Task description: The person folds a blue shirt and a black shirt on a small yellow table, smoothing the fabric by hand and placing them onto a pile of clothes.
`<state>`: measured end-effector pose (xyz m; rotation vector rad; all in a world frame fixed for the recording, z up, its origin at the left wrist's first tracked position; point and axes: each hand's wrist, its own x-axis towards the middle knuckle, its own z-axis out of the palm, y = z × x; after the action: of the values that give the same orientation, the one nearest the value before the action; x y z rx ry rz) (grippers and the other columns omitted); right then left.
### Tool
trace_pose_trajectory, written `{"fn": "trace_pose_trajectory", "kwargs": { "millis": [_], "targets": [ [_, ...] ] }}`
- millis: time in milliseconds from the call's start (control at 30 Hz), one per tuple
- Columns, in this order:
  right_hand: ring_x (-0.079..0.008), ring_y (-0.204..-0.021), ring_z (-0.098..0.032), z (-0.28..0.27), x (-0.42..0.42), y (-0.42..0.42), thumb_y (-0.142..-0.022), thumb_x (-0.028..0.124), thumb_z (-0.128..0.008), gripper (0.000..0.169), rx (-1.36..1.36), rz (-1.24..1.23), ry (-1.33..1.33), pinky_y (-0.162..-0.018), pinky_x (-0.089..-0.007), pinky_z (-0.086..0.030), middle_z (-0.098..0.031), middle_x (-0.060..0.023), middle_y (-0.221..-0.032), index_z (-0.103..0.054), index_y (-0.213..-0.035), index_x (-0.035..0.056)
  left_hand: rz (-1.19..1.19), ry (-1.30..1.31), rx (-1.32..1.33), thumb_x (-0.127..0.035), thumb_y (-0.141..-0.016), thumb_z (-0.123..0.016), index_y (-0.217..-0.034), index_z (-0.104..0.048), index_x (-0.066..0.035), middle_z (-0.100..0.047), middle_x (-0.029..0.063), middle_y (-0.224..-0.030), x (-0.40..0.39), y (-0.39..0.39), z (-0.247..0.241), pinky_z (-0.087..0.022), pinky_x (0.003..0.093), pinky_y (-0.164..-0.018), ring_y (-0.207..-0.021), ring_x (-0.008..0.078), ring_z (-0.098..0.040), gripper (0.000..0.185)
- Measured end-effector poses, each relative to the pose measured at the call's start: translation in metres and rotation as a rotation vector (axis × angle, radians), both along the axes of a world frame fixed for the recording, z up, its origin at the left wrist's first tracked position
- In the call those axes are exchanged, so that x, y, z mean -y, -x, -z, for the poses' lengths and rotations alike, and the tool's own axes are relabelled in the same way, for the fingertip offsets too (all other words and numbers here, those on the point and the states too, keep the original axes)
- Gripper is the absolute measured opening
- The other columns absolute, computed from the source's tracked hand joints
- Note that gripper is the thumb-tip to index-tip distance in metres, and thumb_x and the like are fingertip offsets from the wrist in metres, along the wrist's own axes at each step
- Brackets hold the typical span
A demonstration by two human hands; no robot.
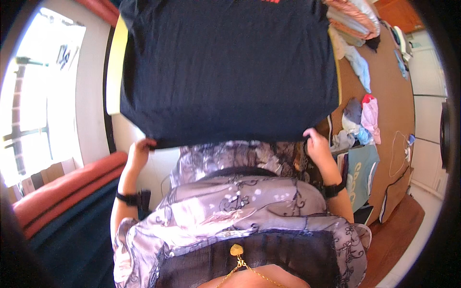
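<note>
A black T-shirt (230, 75) lies spread over a pale yellow tabletop (116, 79), its hem toward me and a bit of red print at the far edge of the view. My left hand (138, 154) pinches the left corner of the hem, and my right hand (319, 148) grips the right corner. Between the two hands the hem is stretched straight and hangs past the near edge of the table. The shirt's collar is out of view.
On the right, a brown bed or mat (392, 118) holds a crumpled pile of clothes (360, 118), a light blue garment (358, 66) and a white cable (395, 151). Folded pinkish fabric (354, 18) sits at the table's far right. Rolled red fabric (79, 180) lies on the left, below a bright window (36, 97).
</note>
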<state>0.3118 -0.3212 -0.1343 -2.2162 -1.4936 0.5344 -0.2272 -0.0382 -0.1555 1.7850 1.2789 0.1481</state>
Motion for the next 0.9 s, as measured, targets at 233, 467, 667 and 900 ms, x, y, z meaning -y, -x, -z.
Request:
{"fn": "trace_pose_trajectory", "kwargs": {
  "millis": [233, 467, 667, 900],
  "targets": [
    [-0.0391, -0.066, -0.058, -0.002, 0.004, -0.004, -0.084, -0.001, -0.047, 0.022, -0.016, 0.017, 0.028, -0.06, -0.0446, -0.045, -0.059, -0.0209, -0.076, -0.057, -0.102, 0.0062, -0.159, 0.023, 0.073, 0.011, -0.079, -0.042, -0.094, -0.068, 0.001, -0.067, 0.0079, -0.086, 0.004, -0.01, 0.012, -0.05, 0.0281, -0.08, -0.081, 0.0175, -0.063, 0.032],
    [-0.037, -0.066, -0.059, -0.013, 0.032, 0.002, -0.083, -0.002, -0.045, 0.024, -0.047, 0.123, 0.11, -0.06, -0.0412, -0.046, -0.06, -0.0189, -0.078, -0.057, -0.1, 0.0076, -0.299, 0.254, 0.15, 0.012, -0.08, -0.039, -0.091, -0.067, 0.005, -0.065, 0.0088, -0.081, 0.027, -0.008, 0.001, -0.05, 0.0263, -0.071, -0.074, 0.0151, -0.062, 0.031],
    [-0.0393, -0.098, -0.062, -0.007, 0.026, 0.01, -0.086, 0.008, -0.057, 0.024, -0.018, -0.038, 0.07, -0.085, -0.0443, -0.05, -0.063, -0.0231, -0.1, -0.059, -0.11, 0.0038, 0.014, -0.041, 0.018, 0.007, -0.086, -0.049, -0.097, -0.069, 0.001, -0.068, 0.0114, -0.084, 0.03, 0.003, 0.026, -0.052, 0.0307, -0.076, -0.078, 0.0213, -0.065, 0.023],
    [-0.0267, -0.064, -0.059, -0.12, -0.059, 0.031, -0.087, 0.007, -0.064, 0.006, -0.036, -0.185, -0.314, -0.06, -0.0353, -0.048, -0.062, -0.01, -0.076, -0.062, -0.09, 0.0027, 0.009, -0.068, 0.249, -0.01, -0.095, -0.057, -0.09, -0.069, -0.002, -0.069, 0.0083, -0.086, -0.009, -0.083, -0.13, -0.051, 0.0295, -0.073, -0.081, 0.0198, -0.065, 0.015]
  ]
}}
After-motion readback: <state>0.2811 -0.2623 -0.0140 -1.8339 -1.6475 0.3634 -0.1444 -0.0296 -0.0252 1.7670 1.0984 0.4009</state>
